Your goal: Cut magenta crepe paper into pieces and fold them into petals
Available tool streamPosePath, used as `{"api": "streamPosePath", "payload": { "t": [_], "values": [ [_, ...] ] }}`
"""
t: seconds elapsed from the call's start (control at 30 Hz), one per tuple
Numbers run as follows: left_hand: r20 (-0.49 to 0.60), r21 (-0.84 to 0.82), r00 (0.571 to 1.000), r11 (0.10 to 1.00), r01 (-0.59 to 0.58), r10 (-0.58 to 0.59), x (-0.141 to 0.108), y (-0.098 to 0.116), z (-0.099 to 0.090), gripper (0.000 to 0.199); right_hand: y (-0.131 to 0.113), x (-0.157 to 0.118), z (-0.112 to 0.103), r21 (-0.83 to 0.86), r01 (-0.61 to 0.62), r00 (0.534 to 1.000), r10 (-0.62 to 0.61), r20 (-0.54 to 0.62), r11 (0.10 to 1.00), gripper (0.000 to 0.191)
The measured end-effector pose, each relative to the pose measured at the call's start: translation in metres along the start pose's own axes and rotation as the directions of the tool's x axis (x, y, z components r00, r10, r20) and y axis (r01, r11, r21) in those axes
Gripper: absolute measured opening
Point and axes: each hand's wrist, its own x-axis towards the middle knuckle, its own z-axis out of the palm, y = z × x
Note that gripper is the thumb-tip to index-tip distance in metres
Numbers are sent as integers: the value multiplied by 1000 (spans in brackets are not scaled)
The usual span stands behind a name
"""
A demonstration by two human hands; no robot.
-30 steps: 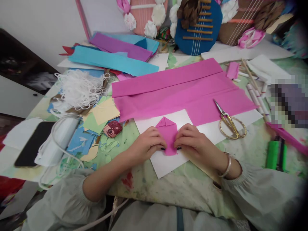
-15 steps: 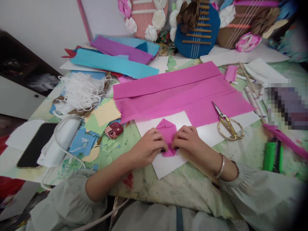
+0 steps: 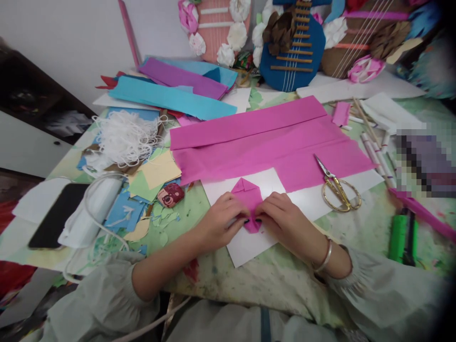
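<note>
A small piece of pink crepe paper (image 3: pixel 248 194), folded at its top and pinched in at its lower part, lies over a white sheet (image 3: pixel 242 251). My left hand (image 3: pixel 226 217) grips its left edge with bent fingers. From the opposite side my right hand (image 3: pixel 276 213) pinches the right edge, the thumbs close to each other near the bottom. Just beyond both hands spreads a large pink crepe sheet (image 3: pixel 263 137) with a folded strip along its far side. Gold-handled scissors (image 3: pixel 337 187) rest to the right of my right hand, points facing away.
On the left lie tangled white string (image 3: pixel 124 137), paper scraps (image 3: pixel 160 171), a small red patterned object (image 3: pixel 171 194) and a black phone (image 3: pixel 59 216). A green cutter (image 3: pixel 402 237) is at the right. Decorated paper instruments (image 3: pixel 294 52) stand at the back.
My hands have drawn closer together, squeezing the lower part of the small pink paper narrower. The whole view has shifted slightly; the other things lie as before.
</note>
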Motion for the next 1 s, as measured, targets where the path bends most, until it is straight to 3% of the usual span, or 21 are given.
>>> {"api": "streamPosePath", "payload": {
  "t": [0.13,0.63,1.0],
  "values": [
    [-30,13,999,1000,-23,23,-1,0,1,11,0,-1,0,-38,33,999,-32,23,999,17],
    [23,196,1000,981,-6,2,-1,2,6,13,-6,-1,2,-44,-49,998,50,45,998,14],
    [8,184,1000,983,-23,22,-1,4,5,15,-5,-4,-12,145,-86,995,77,70,986,23]
  ]
}}
